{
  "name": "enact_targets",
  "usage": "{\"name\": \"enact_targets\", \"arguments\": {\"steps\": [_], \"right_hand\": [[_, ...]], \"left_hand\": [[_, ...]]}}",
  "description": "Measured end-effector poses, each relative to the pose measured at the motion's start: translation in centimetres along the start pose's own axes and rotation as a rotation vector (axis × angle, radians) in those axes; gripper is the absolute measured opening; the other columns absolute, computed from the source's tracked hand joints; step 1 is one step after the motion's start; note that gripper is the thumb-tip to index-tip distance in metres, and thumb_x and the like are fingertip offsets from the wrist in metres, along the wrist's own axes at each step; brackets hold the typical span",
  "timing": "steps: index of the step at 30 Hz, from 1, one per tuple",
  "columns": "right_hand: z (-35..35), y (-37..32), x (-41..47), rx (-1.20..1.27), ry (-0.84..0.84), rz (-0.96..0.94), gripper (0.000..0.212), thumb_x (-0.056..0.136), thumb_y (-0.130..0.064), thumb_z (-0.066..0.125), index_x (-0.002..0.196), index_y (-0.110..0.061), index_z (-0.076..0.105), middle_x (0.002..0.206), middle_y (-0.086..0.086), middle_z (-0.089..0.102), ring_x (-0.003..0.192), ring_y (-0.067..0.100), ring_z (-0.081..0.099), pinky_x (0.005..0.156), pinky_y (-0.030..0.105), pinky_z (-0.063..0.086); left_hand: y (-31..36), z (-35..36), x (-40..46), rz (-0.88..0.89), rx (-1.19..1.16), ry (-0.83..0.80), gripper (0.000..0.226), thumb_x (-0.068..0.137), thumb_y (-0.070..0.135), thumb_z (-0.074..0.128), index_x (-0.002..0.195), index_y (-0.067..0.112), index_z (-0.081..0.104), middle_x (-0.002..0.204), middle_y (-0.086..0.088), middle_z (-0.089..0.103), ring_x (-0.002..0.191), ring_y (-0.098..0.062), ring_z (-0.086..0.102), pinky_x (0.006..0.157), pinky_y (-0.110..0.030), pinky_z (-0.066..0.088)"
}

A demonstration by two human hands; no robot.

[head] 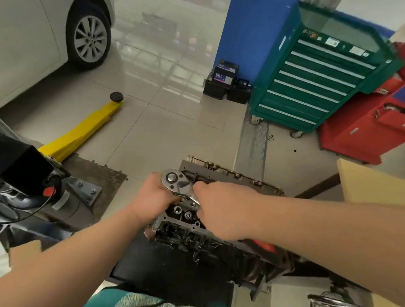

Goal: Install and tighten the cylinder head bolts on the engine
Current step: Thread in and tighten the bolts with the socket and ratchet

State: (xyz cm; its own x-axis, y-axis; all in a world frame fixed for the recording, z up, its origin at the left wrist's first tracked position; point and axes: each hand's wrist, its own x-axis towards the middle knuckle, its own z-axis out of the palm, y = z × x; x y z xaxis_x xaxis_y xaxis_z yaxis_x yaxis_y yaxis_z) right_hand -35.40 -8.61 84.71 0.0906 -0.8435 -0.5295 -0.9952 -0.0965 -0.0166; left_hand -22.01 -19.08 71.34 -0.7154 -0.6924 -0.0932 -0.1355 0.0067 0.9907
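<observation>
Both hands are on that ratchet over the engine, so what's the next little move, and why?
Probably swing the handle for a tightening stroke: the left hand steadies the ratchet head over the cylinder head, and the right hand grips the handle.

One feed only for me: wide-angle head cam, looking forward and down from above the dark metal engine block point(216, 230), close enough that both forearms fill the lower frame. Glossy beige tiled floor point(164, 130) stretches ahead; edges bend with lens distortion.
</observation>
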Motion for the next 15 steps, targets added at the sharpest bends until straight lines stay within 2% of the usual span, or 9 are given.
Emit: {"name": "enact_targets", "arguments": {"steps": [2, 3, 4, 6, 7, 8, 10, 12, 15], "right_hand": [[-1.4, 0.8, 1.1, -0.056, 0.057, 0.025, 0.014, 0.100, -0.014, 0.053, 0.114, -0.016, 0.052, 0.083, -0.004, 0.051, 0.067, 0.012, 0.052, 0.046, 0.028, 0.038], [-2.2, 1.5, 2.2, -0.097, 0.118, 0.044, 0.018, 0.097, -0.012, 0.055, 0.114, -0.018, 0.055, 0.088, -0.004, 0.058, 0.072, 0.015, 0.057, 0.053, 0.032, 0.047], [-3.0, 2.2, 3.3, -0.155, 0.187, 0.026, 0.021, 0.096, -0.012, 0.056, 0.115, -0.021, 0.057, 0.095, -0.003, 0.062, 0.082, 0.019, 0.060, 0.068, 0.039, 0.054], [-4.3, 3.2, 4.7, -0.306, 0.280, -0.062, 0.024, 0.096, -0.018, 0.056, 0.119, -0.023, 0.059, 0.109, -0.001, 0.064, 0.104, 0.025, 0.059, 0.095, 0.045, 0.049], [-4.4, 3.3, 4.9, -0.326, 0.309, -0.063, 0.023, 0.096, -0.020, 0.057, 0.119, -0.024, 0.059, 0.111, 0.000, 0.063, 0.107, 0.026, 0.058, 0.098, 0.044, 0.045], [-4.0, 3.3, 4.7, -0.308, 0.330, -0.021, 0.021, 0.095, -0.022, 0.058, 0.116, -0.024, 0.060, 0.109, -0.001, 0.064, 0.104, 0.026, 0.059, 0.096, 0.043, 0.047], [-1.6, 2.7, 3.2, -0.140, 0.380, 0.089, 0.011, 0.098, -0.025, 0.055, 0.109, -0.024, 0.056, 0.098, -0.003, 0.064, 0.087, 0.025, 0.060, 0.077, 0.041, 0.051], [1.6, 1.6, 0.6, 0.124, 0.343, 0.175, 0.014, 0.102, -0.035, 0.049, 0.109, -0.023, 0.049, 0.085, -0.006, 0.056, 0.072, 0.019, 0.055, 0.057, 0.034, 0.041], [3.5, 0.2, -1.1, 0.213, 0.227, 0.098, 0.020, 0.101, -0.042, 0.048, 0.109, -0.025, 0.043, 0.078, -0.007, 0.049, 0.064, 0.009, 0.045, 0.048, 0.031, 0.029]], "left_hand": [[0.2, 0.6, -0.1, 0.000, -0.079, 0.089, 0.039, 0.089, 0.001, 0.069, 0.068, 0.033, 0.071, 0.065, 0.017, 0.064, 0.059, 0.004, 0.054, 0.056, -0.011, 0.044], [0.4, 0.9, 0.1, -0.002, -0.099, 0.118, 0.038, 0.092, 0.002, 0.068, 0.074, 0.034, 0.075, 0.069, 0.016, 0.069, 0.061, 0.004, 0.059, 0.058, -0.012, 0.047], [0.7, 1.2, 0.1, -0.012, -0.079, 0.130, 0.031, 0.095, 0.005, 0.069, 0.083, 0.033, 0.077, 0.074, 0.012, 0.072, 0.064, 0.000, 0.063, 0.059, -0.016, 0.050], [0.8, 1.4, 0.4, -0.056, 0.132, 0.112, 0.003, 0.095, 0.018, 0.073, 0.092, 0.018, 0.075, 0.079, -0.002, 0.075, 0.066, -0.013, 0.065, 0.063, -0.032, 0.054], [0.7, 1.3, 0.8, -0.070, 0.191, 0.120, 0.010, 0.093, 0.021, 0.074, 0.088, 0.012, 0.072, 0.074, -0.005, 0.072, 0.063, -0.016, 0.062, 0.063, -0.034, 0.051], [0.8, 1.0, 1.2, -0.077, 0.177, 0.118, 0.015, 0.092, 0.020, 0.075, 0.082, 0.010, 0.068, 0.068, -0.005, 0.068, 0.060, -0.016, 0.059, 0.062, -0.034, 0.049], [1.0, 0.2, 1.8, -0.087, 0.114, 0.075, 0.023, 0.090, 0.020, 0.076, 0.073, 0.010, 0.064, 0.061, -0.003, 0.063, 0.056, -0.016, 0.055, 0.058, -0.032, 0.046], [1.0, 0.1, 2.0, -0.098, 0.120, 0.001, 0.029, 0.084, 0.019, 0.078, 0.067, 0.002, 0.061, 0.059, -0.005, 0.059, 0.055, -0.017, 0.050, 0.055, -0.029, 0.041], [0.3, 0.8, 1.6, -0.104, 0.084, 0.001, 0.023, 0.088, 0.011, 0.073, 0.072, -0.002, 0.061, 0.066, -0.007, 0.058, 0.063, -0.016, 0.049, 0.063, -0.034, 0.041]]}}
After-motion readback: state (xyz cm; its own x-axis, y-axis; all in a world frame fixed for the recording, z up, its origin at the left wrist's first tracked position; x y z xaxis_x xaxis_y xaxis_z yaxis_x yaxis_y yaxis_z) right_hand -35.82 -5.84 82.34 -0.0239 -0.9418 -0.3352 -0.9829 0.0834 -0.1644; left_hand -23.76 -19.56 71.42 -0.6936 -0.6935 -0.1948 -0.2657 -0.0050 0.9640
